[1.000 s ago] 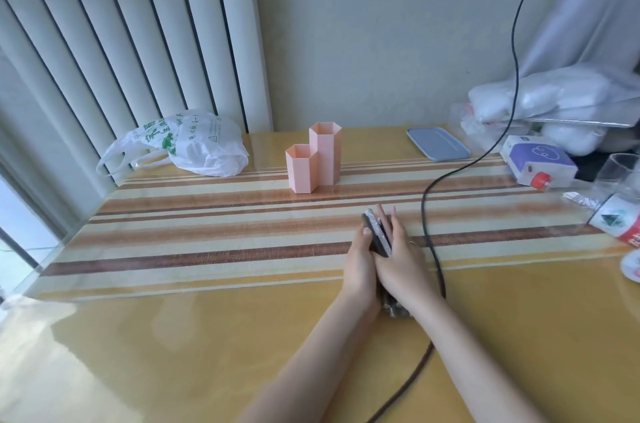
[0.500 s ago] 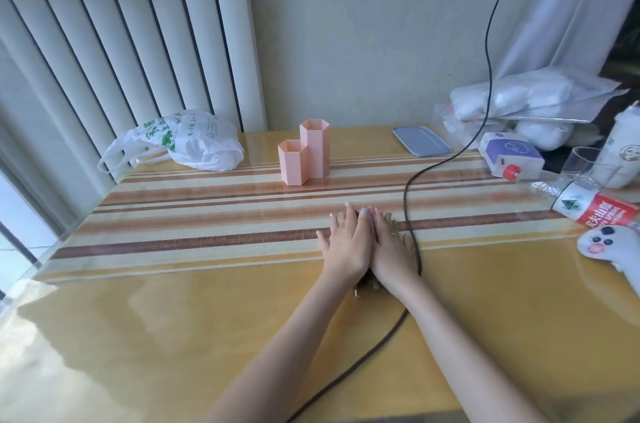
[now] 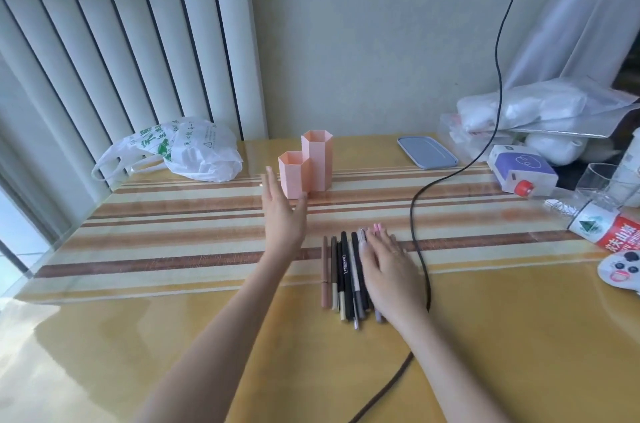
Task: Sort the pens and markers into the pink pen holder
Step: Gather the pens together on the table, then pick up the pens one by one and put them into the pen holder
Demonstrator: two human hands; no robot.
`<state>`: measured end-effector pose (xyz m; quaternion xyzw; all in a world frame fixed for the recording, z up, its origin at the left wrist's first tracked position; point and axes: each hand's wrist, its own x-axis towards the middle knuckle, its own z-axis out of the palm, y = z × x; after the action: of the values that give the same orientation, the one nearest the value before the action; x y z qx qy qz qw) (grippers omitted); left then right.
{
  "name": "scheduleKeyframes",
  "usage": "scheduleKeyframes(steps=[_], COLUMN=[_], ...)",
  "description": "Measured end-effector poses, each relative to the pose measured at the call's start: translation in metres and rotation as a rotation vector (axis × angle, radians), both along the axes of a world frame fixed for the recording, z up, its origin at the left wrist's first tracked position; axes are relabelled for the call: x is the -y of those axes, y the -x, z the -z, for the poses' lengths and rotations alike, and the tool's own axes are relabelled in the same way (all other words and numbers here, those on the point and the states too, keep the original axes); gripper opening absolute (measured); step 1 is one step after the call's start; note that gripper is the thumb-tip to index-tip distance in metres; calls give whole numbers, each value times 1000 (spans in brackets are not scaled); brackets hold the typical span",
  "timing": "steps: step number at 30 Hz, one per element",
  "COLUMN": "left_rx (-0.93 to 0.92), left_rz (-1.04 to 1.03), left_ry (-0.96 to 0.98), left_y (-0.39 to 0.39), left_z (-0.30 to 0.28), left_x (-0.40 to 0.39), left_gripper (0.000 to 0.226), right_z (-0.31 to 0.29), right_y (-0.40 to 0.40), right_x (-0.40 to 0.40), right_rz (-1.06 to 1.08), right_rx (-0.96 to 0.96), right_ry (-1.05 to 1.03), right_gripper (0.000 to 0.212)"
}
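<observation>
A pink pen holder (image 3: 306, 169) made of two hexagonal tubes, one short and one tall, stands upright at the back middle of the table. Several pens and markers (image 3: 341, 275) lie side by side in a row on the striped mat, pointing away from me. My right hand (image 3: 386, 265) lies flat and open over the right side of that row, covering some pens. My left hand (image 3: 282, 214) is lifted with fingers straight and apart, thumb near the base of the short tube, holding nothing.
A black cable (image 3: 420, 242) runs down from the wall, past the right of my right hand. A white plastic bag (image 3: 192, 150) lies back left. A grey lid (image 3: 426, 152), a purple carton (image 3: 523, 169), a glass (image 3: 601, 180), a bottle (image 3: 606, 228) and a white controller (image 3: 623, 270) crowd the right side.
My hands were pressed together over the pens; now they have parted. The left hand has moved forward to the pen holder, and the pens lie spread in a row.
</observation>
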<state>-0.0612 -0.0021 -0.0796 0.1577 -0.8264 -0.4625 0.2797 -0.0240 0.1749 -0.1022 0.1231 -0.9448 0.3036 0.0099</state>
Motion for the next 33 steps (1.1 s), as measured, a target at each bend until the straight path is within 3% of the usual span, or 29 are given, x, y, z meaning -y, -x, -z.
scheduleKeyframes(steps=[3,7,10,14,20,25,33], left_rx=[80,95,60,-58,-84,-100,-88], left_rz=[-16,52,71,20,-168,-277,-280], left_ry=[-10,-105,-214,-228,-152,-111,-10], left_y=[36,71,83,87,54,4,-56], left_z=[-2,-7,-2,13,17,11,22], left_x=[28,40,37,35,44,54,38], left_gripper=[108,119,102,55,52,45,48], right_z=[7,5,5,5,0,-4,-8], right_y=[0,-4,-4,-3,-4,-6,-14], right_x=[7,13,13,14,13,25,33], right_rz=[-26,-20,-8,6,-36,-108,-150], right_rx=[-25,-29,-39,-51,-5,5,-19], right_ry=[-175,-215,-240,-240,-309,-385,-295], right_gripper=[59,57,59,72,58,70,59])
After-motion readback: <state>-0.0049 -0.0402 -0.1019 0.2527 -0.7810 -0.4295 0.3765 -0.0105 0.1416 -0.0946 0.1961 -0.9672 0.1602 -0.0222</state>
